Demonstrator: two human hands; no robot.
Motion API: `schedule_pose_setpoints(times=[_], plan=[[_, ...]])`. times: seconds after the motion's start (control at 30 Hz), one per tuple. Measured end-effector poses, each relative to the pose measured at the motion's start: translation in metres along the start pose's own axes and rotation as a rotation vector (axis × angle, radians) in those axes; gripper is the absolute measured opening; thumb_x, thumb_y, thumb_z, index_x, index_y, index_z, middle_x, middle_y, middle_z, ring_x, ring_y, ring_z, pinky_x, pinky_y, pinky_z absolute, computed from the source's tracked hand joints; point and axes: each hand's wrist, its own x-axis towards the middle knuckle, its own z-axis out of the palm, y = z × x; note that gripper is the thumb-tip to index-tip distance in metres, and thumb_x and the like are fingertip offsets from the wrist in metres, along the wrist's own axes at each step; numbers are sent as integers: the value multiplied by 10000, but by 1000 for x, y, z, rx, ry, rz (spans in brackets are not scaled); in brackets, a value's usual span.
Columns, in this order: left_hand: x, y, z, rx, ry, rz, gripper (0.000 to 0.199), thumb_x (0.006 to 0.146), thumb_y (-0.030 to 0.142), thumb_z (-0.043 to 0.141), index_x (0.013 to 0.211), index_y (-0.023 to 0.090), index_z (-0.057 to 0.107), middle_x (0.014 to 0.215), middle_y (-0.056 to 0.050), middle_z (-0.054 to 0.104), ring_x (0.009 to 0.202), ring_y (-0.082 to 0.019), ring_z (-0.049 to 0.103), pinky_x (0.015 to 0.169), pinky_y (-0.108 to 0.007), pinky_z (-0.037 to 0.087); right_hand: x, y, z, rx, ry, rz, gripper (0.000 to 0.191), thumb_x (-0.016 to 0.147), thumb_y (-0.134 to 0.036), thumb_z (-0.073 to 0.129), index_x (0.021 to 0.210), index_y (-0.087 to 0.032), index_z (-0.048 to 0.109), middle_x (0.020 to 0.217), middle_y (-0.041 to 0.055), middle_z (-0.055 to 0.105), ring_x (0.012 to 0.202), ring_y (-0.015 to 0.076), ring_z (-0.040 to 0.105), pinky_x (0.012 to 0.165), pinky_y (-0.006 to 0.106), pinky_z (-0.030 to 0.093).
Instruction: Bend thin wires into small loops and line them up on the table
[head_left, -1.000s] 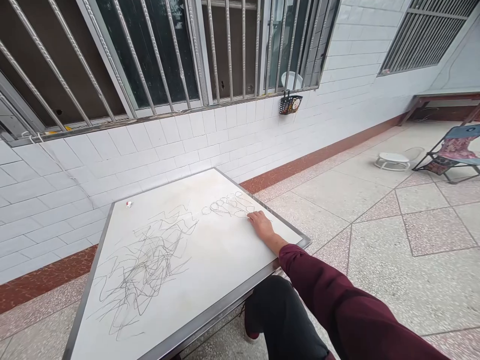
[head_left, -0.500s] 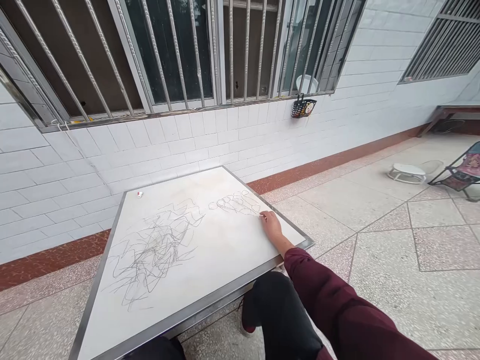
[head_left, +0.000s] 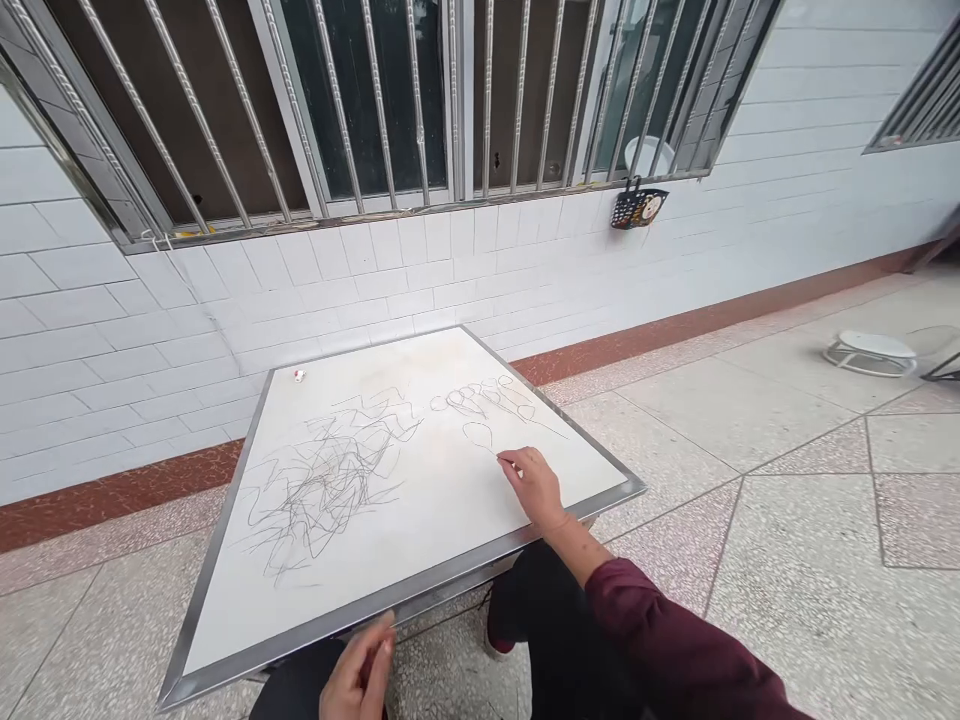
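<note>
On the white tabletop (head_left: 420,510) my right hand (head_left: 534,488) pinches the tail of a thin dark looped wire (head_left: 478,426), whose loop points away to the left. Several other looped wires (head_left: 480,396) lie in a row just beyond it. A tangled heap of loose thin wires (head_left: 330,485) spreads over the left half of the table. My left hand (head_left: 360,672) is by the near edge, thumb and fingers closed together; whatever may be between them is hidden. A small red-and-white item (head_left: 300,376) sits near the far left corner.
The table's grey metal rim (head_left: 450,555) runs close above my knees. Behind it stands a white tiled wall (head_left: 360,285) with a barred window and a small hanging black basket (head_left: 639,207). A low white stool (head_left: 870,352) stands on the floor to the right.
My right hand has moved nearer and slightly left from the row of loops, and a separate looped wire now shows at its fingertips. My left hand has come into view.
</note>
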Motion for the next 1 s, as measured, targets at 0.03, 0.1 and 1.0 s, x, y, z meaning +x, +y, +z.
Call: schedule_pose_setpoints(times=[0.03,0.1,1.0], plan=[[9,20,9,-108,-52,-56,329,753,448,671,1025,271,721,1056,-57,720,1016,-276,641,821,-340,513,-14,-17,-2,32,-4,-36,247,951,-305,432,968,-216,662,830,58,619,834,186,554,765,296,453],[26,57,27,-308,-44,-76,446,732,456,696,1113,226,678,1085,-95,707,981,-248,646,799,-325,507,-39,-50,-9,103,-13,-109,210,944,-290,463,963,-226,662,818,50,624,835,185,553,743,294,456],[-12,96,39,-329,-47,13,348,762,330,692,1073,175,675,758,-9,677,704,-127,621,702,-256,517,-80,-144,-72,1113,-514,79,211,858,-358,598,1002,-208,637,784,-2,576,575,80,523,540,220,457]])
